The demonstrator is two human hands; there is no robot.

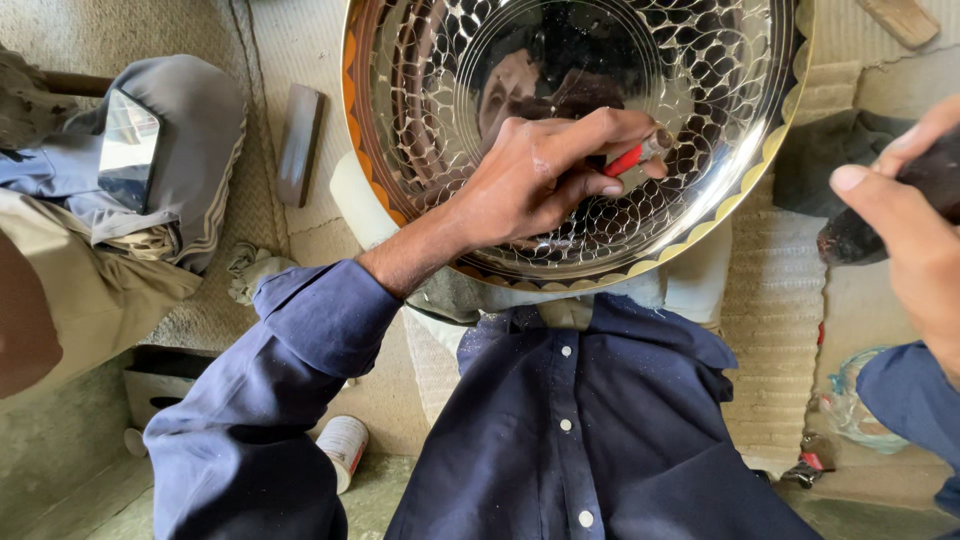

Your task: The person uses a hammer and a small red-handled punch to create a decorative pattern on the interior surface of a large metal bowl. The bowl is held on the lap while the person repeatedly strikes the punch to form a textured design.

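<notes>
Left hand (540, 175) is closed around a slim red-handled engraving tool (637, 157), its tip resting inside the large polished metal bowl with scale-pattern engraving (480, 90), propped against the person's lap. Right hand (915, 235) grips a dark rounded mallet (860, 235), well clear of the bowl.

Large shiny metal bowl (560, 130), engraved inside with a scale-like pattern and edged by a yellow and orange scalloped rim, resting tilted against the person's lap above a dark blue buttoned shirt (590, 420). Left hand (545, 175) lies inside the bowl, fingers pinching a small red-handled tool (632, 158) with its tip on the metal; right hand (910, 230), at the right edge and apart from the bowl, grips a dark blunt object (880, 215). Surroundings: grey folded cloth (190, 130) with a small mirror (127, 148) on it at left, a dark flat block (299, 143) just beside it, a white can (343, 447) lying on the floor near the left sleeve.
</notes>
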